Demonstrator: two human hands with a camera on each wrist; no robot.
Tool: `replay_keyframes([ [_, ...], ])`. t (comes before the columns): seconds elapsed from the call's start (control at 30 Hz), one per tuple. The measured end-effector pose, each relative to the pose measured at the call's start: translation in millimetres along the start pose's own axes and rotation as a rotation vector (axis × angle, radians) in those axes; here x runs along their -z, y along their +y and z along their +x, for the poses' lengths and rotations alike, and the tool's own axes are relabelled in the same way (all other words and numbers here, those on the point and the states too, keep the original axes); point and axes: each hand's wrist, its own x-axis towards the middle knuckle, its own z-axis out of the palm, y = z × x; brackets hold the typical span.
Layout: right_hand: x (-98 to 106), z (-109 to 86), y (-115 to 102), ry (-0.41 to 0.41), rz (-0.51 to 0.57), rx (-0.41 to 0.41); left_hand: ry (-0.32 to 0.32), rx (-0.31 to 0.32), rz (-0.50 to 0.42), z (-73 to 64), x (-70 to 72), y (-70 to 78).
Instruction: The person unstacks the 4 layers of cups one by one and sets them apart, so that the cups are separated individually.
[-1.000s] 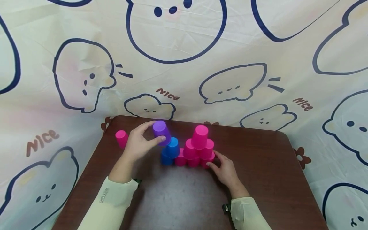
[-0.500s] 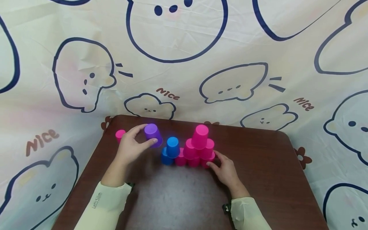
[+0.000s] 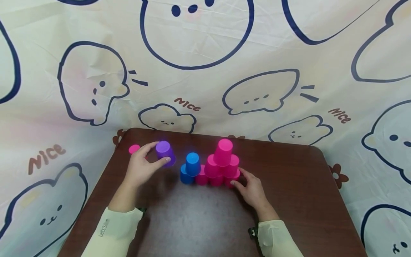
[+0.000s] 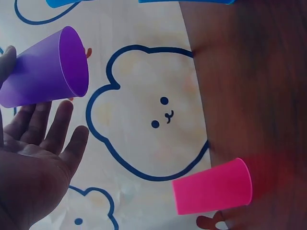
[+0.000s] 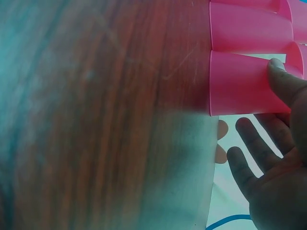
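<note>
In the head view, my left hand (image 3: pixel 138 169) grips an upside-down purple cup (image 3: pixel 165 154) between thumb and fingers, left of the blue cups and over the table. The left wrist view shows the open mouth of this purple cup (image 4: pixel 74 62). My right hand (image 3: pixel 253 192) holds the bottom right pink cup (image 5: pixel 244 86) of a stack, its thumb against the wall. Upside-down pink cups rise in three tiers, topped by one pink cup (image 3: pixel 223 152). Left of them, an upper blue cup (image 3: pixel 192 164) stands above a lower blue cup (image 3: pixel 185 176).
A lone pink cup (image 3: pixel 133 149) stands at the table's far left, partly hidden behind my left hand. The brown table (image 3: pixel 289 185) ends at a cloth backdrop (image 3: pixel 205 85) printed with cartoon outlines.
My left hand has moved left and slightly down in the head view with the purple cup, away from the upper blue cup. The right hand and the stacked cups have stayed still.
</note>
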Motion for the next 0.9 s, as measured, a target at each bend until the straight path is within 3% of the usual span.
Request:
replay_keyframes([
  [0.23,0,-0.2,0,0.001,0.003,-0.004,-0.02,0.061,0.02,-4.9,2.4,-11.7],
  [0.53,1,0.1,-1,0.002,-0.006,0.004,-0.001,0.099,0.011,-14.6,4.7,-29.0],
  [0.9,3,0.3,-2,-0.001,-0.001,0.017,0.025,0.099,0.029,-22.4,8.6,-50.2],
])
